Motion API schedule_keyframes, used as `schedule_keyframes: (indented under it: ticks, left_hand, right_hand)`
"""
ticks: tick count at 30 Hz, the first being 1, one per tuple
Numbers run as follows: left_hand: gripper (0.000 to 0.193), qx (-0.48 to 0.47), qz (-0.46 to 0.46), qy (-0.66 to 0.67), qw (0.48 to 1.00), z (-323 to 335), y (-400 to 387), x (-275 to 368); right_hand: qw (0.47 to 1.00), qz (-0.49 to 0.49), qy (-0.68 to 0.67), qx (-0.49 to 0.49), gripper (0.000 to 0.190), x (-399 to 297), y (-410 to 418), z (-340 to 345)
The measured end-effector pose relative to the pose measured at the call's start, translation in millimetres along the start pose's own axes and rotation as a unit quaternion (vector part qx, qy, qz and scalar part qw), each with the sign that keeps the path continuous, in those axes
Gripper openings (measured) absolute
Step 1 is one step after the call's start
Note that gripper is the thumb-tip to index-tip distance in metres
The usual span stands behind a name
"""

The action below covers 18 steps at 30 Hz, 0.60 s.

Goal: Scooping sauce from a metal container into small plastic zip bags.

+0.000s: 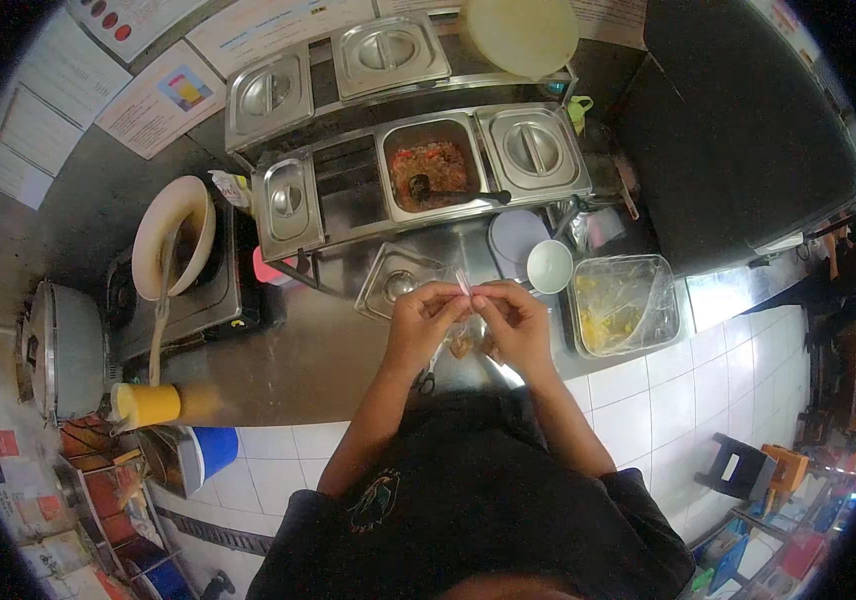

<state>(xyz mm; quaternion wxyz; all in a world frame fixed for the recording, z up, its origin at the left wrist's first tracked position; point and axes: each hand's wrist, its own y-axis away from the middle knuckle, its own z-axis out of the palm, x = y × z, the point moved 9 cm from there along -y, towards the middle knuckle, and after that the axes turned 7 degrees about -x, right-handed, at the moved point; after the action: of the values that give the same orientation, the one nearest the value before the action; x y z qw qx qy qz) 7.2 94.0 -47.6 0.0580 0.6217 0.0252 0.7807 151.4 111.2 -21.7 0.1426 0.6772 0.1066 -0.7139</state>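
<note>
Close together over the counter edge, my left hand (432,315) and my right hand (509,319) pinch the gathered top of a small clear plastic bag (463,282). Brown pieces (461,346) show through clear plastic below my fingers; whether they lie in one bag or two, I cannot tell. Scissors (426,381) lie by my left wrist, partly hidden. Behind my hands are a steel lid (390,279), a white cup (549,267) and a pale round lid (516,238). A steel pan of chopped food (430,169) holds a black ladle (473,196).
At left, a wok (144,247) with a long spatula sits on a gas stove (229,300), near a yellow cup (149,403). A film-covered container (627,306) stands right of my hands. Lidded steel pans (531,150) line the rack behind; a blue bin (216,450) stands below.
</note>
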Motion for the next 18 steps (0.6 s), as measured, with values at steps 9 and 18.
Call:
schedule_keyframes:
  ticks: [9,18]
  left_hand:
    - [0.015,-0.003,0.008,0.006,1.0,0.5,1.3,8.6]
    - [0.016,-0.003,0.044,0.018,0.999,4.8,4.8,24.3]
  right_hand:
    - [0.993,-0.035,-0.108,-0.034,0.022,-5.4,-1.1,8.0]
    - [0.994,-0.055,-0.086,-0.03,0.023,-5.4,-2.4,6.3]
